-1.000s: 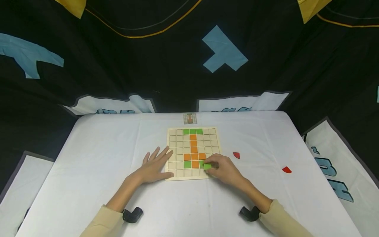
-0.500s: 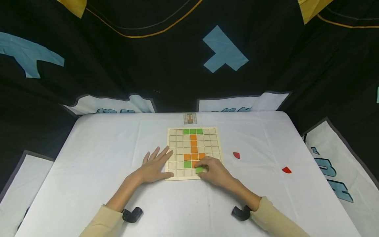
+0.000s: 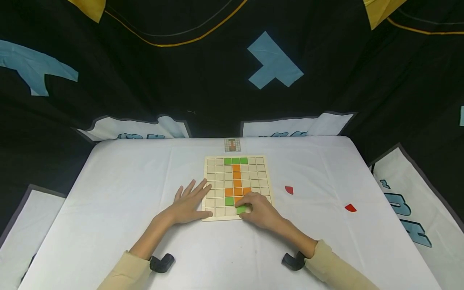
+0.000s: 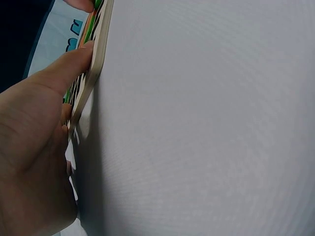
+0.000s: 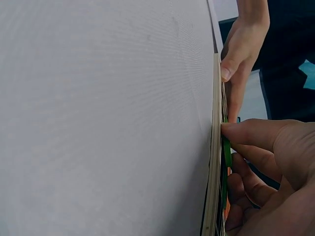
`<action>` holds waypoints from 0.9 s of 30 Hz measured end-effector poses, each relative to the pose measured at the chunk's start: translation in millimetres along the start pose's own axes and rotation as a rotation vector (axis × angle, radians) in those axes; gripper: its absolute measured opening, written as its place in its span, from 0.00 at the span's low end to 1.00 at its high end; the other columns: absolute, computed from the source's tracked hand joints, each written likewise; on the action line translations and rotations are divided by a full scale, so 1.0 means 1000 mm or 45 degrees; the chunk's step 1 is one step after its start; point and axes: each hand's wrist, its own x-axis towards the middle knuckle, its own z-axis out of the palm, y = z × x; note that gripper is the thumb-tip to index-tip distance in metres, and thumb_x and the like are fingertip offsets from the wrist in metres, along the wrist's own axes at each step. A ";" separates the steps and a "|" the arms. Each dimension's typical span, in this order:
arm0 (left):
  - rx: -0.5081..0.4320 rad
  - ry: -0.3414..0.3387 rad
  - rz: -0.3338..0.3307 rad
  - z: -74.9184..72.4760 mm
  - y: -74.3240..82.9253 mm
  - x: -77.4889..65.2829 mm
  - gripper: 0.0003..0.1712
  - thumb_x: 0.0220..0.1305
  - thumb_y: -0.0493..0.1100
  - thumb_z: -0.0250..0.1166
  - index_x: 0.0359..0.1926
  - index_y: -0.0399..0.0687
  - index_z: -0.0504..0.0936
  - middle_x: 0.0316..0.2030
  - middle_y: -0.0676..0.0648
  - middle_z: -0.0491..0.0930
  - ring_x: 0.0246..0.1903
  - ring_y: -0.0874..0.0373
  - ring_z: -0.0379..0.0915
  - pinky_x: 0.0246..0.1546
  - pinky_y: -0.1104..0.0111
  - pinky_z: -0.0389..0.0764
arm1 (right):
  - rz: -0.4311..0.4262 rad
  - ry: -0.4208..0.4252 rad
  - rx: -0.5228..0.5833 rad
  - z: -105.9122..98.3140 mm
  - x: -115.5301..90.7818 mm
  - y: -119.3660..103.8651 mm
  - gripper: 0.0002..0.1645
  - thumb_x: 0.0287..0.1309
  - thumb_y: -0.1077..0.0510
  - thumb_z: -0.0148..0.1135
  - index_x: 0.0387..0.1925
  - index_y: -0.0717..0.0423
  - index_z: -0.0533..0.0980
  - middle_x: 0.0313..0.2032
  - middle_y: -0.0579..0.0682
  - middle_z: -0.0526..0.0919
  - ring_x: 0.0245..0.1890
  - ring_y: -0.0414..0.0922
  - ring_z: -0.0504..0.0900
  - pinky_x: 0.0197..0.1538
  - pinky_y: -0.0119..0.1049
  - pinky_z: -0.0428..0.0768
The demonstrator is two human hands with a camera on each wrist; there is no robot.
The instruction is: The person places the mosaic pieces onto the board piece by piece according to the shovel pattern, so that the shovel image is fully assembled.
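A square wooden grid board (image 3: 217, 176) lies on the white table, with green and orange square tiles set in its cells. My right hand (image 3: 262, 211) pinches a green tile (image 3: 241, 210) between thumb and fingers at the bottom row, just below an orange tile. In the right wrist view this green tile (image 5: 227, 151) stands tilted at the board's near edge, the thumb close to it. My left hand (image 3: 186, 205) lies spread at the board's left side, thumb on the near left corner and fingertips on the left edge. The left wrist view shows that thumb (image 4: 74, 64) on the board's rim.
A small card with a printed grid pattern (image 3: 232, 145) lies beyond the board. Two red quarter-round pieces, one nearer (image 3: 289, 190) and one farther right (image 3: 350, 208), lie on the table (image 3: 311, 169). A dark curtain (image 3: 163, 80) hangs behind.
My right hand has moved left and slightly nearer with the green tile, from the right part of the board to its bottom row near the middle. The left hand has stayed put.
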 end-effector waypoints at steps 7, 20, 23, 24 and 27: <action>-0.003 0.003 0.004 0.000 0.000 -0.001 0.53 0.61 0.68 0.63 0.78 0.45 0.56 0.78 0.41 0.46 0.75 0.36 0.31 0.67 0.35 0.32 | -0.006 -0.027 -0.059 -0.001 0.000 -0.001 0.15 0.49 0.65 0.73 0.42 0.51 0.87 0.42 0.41 0.85 0.44 0.43 0.78 0.48 0.42 0.72; 0.003 0.010 0.009 0.001 -0.002 0.001 0.54 0.61 0.69 0.63 0.78 0.45 0.56 0.78 0.41 0.45 0.76 0.36 0.30 0.67 0.35 0.32 | -0.010 -0.049 -0.092 -0.003 0.000 -0.004 0.15 0.54 0.65 0.68 0.44 0.50 0.87 0.44 0.42 0.85 0.49 0.45 0.76 0.50 0.45 0.66; 0.002 0.009 0.010 0.001 -0.001 0.001 0.54 0.61 0.68 0.63 0.78 0.45 0.56 0.78 0.41 0.45 0.76 0.36 0.30 0.68 0.35 0.32 | -0.010 -0.048 -0.098 -0.002 0.001 -0.004 0.15 0.54 0.64 0.68 0.44 0.49 0.88 0.43 0.42 0.85 0.49 0.45 0.76 0.49 0.45 0.66; 0.003 0.010 0.011 0.001 -0.001 0.001 0.54 0.61 0.68 0.63 0.78 0.45 0.56 0.78 0.40 0.45 0.75 0.36 0.30 0.68 0.35 0.32 | -0.009 -0.047 -0.102 -0.002 0.001 -0.004 0.15 0.54 0.64 0.68 0.44 0.49 0.88 0.43 0.42 0.85 0.49 0.45 0.76 0.49 0.45 0.66; -0.003 0.007 0.008 0.000 0.000 0.001 0.54 0.61 0.68 0.64 0.78 0.45 0.56 0.78 0.40 0.46 0.75 0.36 0.30 0.68 0.36 0.32 | -0.003 -0.045 -0.110 -0.002 0.000 -0.003 0.15 0.54 0.64 0.68 0.44 0.49 0.88 0.44 0.41 0.85 0.49 0.45 0.76 0.49 0.45 0.66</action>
